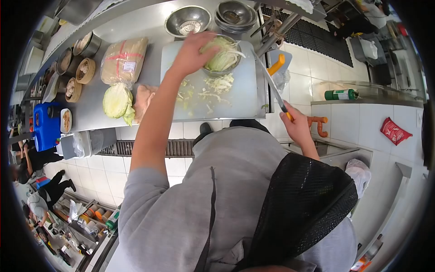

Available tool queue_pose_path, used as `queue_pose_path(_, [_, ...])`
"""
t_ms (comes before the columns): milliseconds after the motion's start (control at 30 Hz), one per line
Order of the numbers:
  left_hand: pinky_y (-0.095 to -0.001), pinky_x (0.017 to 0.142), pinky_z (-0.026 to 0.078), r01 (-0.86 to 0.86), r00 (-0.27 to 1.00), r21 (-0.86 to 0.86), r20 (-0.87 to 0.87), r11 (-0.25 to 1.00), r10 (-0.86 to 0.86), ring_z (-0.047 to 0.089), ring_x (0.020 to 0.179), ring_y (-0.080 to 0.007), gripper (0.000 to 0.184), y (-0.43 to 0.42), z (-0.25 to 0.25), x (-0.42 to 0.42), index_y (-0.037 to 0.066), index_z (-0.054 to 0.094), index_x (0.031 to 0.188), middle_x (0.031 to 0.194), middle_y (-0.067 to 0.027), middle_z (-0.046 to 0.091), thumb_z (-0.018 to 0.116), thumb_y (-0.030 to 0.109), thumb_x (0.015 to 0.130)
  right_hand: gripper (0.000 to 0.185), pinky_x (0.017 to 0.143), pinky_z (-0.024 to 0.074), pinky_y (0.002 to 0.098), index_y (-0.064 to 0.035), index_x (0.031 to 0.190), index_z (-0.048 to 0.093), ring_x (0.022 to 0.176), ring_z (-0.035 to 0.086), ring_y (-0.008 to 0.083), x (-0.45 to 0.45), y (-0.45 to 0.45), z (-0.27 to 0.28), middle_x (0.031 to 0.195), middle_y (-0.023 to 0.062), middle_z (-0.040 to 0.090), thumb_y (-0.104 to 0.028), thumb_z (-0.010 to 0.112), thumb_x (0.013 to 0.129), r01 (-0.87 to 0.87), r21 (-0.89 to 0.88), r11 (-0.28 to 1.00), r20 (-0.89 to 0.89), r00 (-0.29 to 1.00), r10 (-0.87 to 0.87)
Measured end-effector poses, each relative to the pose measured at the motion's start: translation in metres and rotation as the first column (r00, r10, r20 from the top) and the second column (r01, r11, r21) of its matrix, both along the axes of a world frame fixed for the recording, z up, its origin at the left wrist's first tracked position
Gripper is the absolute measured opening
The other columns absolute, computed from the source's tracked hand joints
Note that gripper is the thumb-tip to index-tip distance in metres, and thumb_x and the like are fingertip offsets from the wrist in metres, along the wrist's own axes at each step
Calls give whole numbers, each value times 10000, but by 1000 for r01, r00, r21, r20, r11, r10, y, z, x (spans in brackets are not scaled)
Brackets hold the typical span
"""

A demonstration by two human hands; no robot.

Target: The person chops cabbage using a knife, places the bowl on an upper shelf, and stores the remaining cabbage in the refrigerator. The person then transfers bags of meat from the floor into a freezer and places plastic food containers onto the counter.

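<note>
My left hand [192, 53] reaches over the near-left rim of a steel bowl [220, 72], its fingers stretched apart against the shredded cabbage [222, 52] heaped inside. Some fingertips are hard to make out there. The bowl stands on a white cutting board [247, 86], where loose cabbage shreds [219, 82] lie scattered. Off the board's right side, my right hand [297, 123] is closed around the yellow handle of a long knife [271, 84], its blade pointing up toward the board's far right corner. A cut cabbage head [118, 102] sits left of the board.
Behind the board are an empty steel bowl [187, 20] and stacked steel bowls [235, 16]. Left stand a wrapped brown package [124, 59], bamboo steamers [85, 71] and a blue jug [46, 124]. A yellow handle [276, 65] shows beyond the table's right edge. Other people are at far left and upper right.
</note>
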State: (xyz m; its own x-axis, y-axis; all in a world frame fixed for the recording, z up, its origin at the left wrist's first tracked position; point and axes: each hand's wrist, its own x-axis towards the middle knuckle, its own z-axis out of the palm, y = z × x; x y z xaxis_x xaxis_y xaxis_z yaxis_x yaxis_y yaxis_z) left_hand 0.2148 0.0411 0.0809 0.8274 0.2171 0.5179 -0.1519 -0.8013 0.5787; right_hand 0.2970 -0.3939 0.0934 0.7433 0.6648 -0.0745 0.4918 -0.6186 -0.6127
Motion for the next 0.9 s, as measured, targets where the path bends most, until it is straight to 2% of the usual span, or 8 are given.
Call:
queue_pose_path(100, [-499,1203,282,-220,976,-233,-49,947,214,531,1307,-362,513,39,-68,-49,35,625,1336,1399,-174,601,633,404,979,418,805,526,391,-170,1374,627,878,667,324,-10,-3,8,961,183,659,-187,672,959,-124,-125,984,29,991,129])
queue_pose_path(167, [-464,1200,298,-469,874,74,-107,880,474,476,1362,-403,561,62,-129,-71,-25,536,1412,1451,-233,541,553,386,1030,436,774,528,438,-230,1393,616,844,649,370,-21,6,8,898,172,630,-218,656,959,-203,-224,953,-18,979,204])
queue_pose_path(300, [-462,1199,307,-345,876,208,-278,915,393,410,1417,-422,570,19,-131,-85,-62,476,1444,1515,-262,459,491,357,1059,443,727,520,446,-257,1399,607,787,638,368,-15,55,-6,861,174,605,-210,620,960,-316,-208,926,45,942,332])
queue_pose_path(367, [-465,1211,291,-220,924,-31,-326,975,198,360,1459,-405,550,-16,-118,-87,-47,441,1476,1543,-261,421,461,325,1072,447,756,536,459,-287,1414,590,810,650,373,-12,73,-11,891,177,618,-237,591,969,-318,-218,923,49,941,336])
queue_pose_path(500, [-474,1222,272,-107,963,-266,-266,958,34,335,1474,-398,652,-50,-98,-114,-34,375,1519,1572,-247,383,551,358,1028,461,737,542,463,-295,1415,588,801,655,372,-10,92,-13,886,179,617,-221,586,959,-309,-247,919,95,936,340])
queue_pose_path(600, [-484,1224,264,-204,947,-88,-269,975,173,302,1486,-417,907,-59,-83,-149,-20,317,1550,1605,-240,327,719,465,898,454,733,549,469,-297,1407,595,807,662,370,-1,97,-15,887,176,614,-225,586,958,-284,-258,923,151,932,329])
queue_pose_path(667, [-508,1225,255,-185,857,153,-458,971,236,269,1494,-441,1160,-65,-78,-169,-4,271,1572,1626,-251,271,838,557,730,450,732,552,472,-297,1402,598,810,666,369,4,100,-17,887,176,613,-226,585,958,-273,-254,928,173,931,321])
queue_pose_path(900, [-518,1228,246,-264,870,189,-377,946,318,233,1510,-433,1236,-57,-97,-131,-58,253,1559,1622,-272,262,831,619,701,477,740,552,475,-292,1421,582,815,662,386,17,90,-49,919,200,617,-211,585,951,-244,-318,916,187,931,313])
